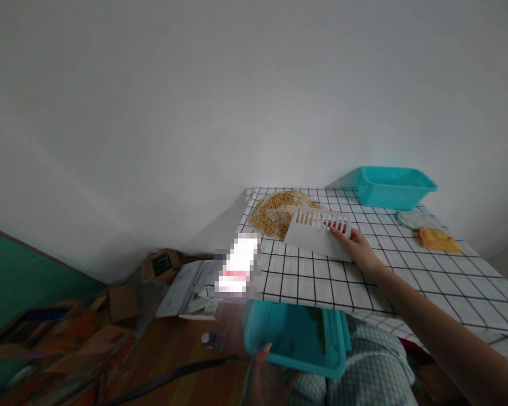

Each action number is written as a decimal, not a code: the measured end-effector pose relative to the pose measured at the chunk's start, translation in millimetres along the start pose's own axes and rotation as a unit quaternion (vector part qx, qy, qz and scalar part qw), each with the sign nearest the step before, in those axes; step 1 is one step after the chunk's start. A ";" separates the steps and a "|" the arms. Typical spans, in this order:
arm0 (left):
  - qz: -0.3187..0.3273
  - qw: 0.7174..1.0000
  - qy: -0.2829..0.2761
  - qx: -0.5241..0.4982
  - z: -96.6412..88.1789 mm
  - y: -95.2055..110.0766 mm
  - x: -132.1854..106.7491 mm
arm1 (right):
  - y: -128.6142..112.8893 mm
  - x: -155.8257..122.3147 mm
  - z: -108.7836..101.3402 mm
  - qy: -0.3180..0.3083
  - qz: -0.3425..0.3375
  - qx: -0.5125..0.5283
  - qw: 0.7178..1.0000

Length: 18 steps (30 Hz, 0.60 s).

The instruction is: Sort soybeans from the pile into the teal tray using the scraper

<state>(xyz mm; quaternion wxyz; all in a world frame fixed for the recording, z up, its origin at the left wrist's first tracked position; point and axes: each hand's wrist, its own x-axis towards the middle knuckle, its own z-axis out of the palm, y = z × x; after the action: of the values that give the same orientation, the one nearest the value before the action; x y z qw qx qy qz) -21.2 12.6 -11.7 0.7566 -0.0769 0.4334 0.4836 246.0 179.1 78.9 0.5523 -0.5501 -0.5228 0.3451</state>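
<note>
My right hand (358, 248) is closed on a white slotted plastic scoop (317, 234) that rests on the checked tablecloth (406, 276), its far edge against a pile of yellow beans (275, 214). My left hand (265, 366) grips the near rim of a teal plastic basin (296, 338), held below the table's front edge over my lap. Only the thumb and part of that hand show.
A second teal basin (393, 186) stands at the table's far right corner against the white wall. An orange cloth (438, 239) lies on the right side of the table. Cardboard boxes (122, 301) and clutter cover the wooden floor to the left.
</note>
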 end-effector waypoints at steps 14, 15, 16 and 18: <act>-0.026 1.000 -0.013 0.005 -10.1 0.3 9.1 | 9.1 5.6 -0.8 0.035 0.012 -0.009 0.999; -0.024 1.000 -0.012 0.007 -9.8 0.4 8.8 | 8.1 4.9 -0.4 0.036 0.012 -0.002 0.999; -0.020 1.000 -0.011 0.010 -9.4 0.3 8.3 | 7.0 4.2 -0.2 0.038 0.011 0.006 0.999; -0.008 1.000 -0.012 0.013 -8.3 -0.2 7.2 | 5.2 3.6 -0.4 0.040 0.009 0.018 0.999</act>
<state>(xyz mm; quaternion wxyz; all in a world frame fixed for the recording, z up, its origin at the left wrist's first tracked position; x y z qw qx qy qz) -24.7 12.8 -22.1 0.7664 -0.0653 0.4301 0.4727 248.2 183.3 74.7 0.5793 -0.5584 -0.4890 0.3369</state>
